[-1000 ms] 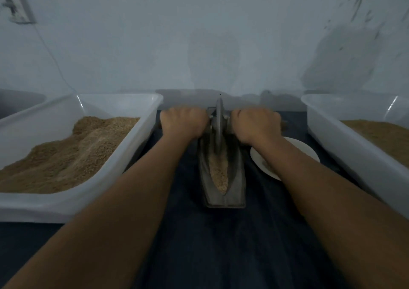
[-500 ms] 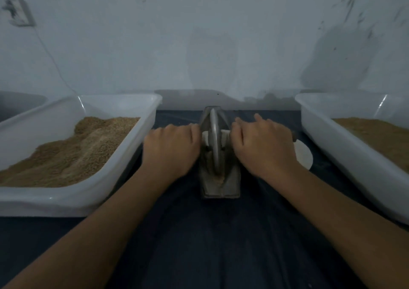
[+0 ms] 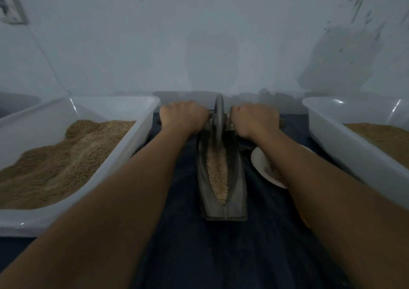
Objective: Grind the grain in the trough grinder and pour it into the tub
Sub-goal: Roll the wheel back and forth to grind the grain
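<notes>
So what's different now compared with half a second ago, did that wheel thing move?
Yes. The grinding wheel has rolled from the near end of the trough to its far end, pushed by the left hand and right hand, which keep gripping the axle on each side. That leaves the grain in the trough uncovered. The left tub, right tub and plate stayed put.

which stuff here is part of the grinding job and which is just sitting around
In use:
- dark metal trough grinder
- its grey grinding wheel
- pale grain in the trough
- left hand and right hand gripping the wheel's handles
- white plastic tubs, left and right

Lying about:
- small white plate
- wall fitting
</notes>
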`<state>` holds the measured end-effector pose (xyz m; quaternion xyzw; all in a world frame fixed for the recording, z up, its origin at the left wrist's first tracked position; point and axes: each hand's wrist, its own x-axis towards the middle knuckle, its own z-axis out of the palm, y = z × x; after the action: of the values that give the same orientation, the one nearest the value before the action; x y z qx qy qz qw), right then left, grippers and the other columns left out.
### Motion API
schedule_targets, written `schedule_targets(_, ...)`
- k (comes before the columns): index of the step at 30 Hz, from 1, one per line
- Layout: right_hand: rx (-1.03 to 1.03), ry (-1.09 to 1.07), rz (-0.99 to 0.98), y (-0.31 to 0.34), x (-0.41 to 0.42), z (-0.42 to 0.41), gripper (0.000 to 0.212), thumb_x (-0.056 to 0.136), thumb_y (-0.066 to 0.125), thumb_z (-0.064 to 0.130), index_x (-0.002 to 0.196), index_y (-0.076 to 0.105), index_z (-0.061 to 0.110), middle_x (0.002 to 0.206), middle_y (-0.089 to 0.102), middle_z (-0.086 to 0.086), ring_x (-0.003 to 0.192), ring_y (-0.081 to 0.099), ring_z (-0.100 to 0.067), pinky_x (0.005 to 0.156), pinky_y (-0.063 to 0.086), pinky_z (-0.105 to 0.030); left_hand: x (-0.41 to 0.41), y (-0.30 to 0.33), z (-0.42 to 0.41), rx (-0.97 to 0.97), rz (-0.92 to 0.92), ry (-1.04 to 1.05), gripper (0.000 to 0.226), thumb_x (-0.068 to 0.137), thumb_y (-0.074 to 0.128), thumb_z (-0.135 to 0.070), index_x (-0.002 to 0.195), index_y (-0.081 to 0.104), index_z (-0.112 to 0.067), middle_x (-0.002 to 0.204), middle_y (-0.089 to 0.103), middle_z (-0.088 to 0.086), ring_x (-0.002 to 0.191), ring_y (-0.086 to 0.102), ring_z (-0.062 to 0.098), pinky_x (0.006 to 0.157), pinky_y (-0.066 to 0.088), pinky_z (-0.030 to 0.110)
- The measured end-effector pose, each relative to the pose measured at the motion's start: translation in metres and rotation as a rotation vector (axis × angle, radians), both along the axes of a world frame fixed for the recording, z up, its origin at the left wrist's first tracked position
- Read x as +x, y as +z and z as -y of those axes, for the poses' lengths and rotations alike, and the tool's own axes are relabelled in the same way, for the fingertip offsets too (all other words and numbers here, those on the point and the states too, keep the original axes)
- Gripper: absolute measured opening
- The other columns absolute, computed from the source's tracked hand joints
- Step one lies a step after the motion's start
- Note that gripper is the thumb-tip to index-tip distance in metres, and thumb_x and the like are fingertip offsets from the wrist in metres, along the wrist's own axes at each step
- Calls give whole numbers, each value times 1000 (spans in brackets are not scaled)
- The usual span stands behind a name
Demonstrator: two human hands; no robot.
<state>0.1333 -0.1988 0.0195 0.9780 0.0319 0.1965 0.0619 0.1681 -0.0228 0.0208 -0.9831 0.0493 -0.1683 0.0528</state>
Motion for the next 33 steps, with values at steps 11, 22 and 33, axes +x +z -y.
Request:
schedule_targets(11,236,143,247,-21,-115,-1,53,104,23,31,89,71,13,107,75,-12,127,58,-36,96,47,-46,-141,-24,-28,134,298,-250,20,104,31,-27,96,48,-21,76,52,-1,65,54,25,54,38,33)
schedule_targets(22,145,65,156,-14,-69,-8,59,99,9,35,66,55,17,87,71,-11,103,63,-35,82,44,-43,-106,-21,-22,181,202,-155,21,101,26,-24,87,43,-23,84,62,3,75,63,28,59,33,32)
schedule_targets(33,156,28,124,-18,-42,0,32,103,28,22,74,42,19,92,68,-11,85,57,-31,66,31,-35,-71,-6,-6,126,127,-144,28,102,30,-22,92,57,-21,99,68,9,90,66,33,66,37,36)
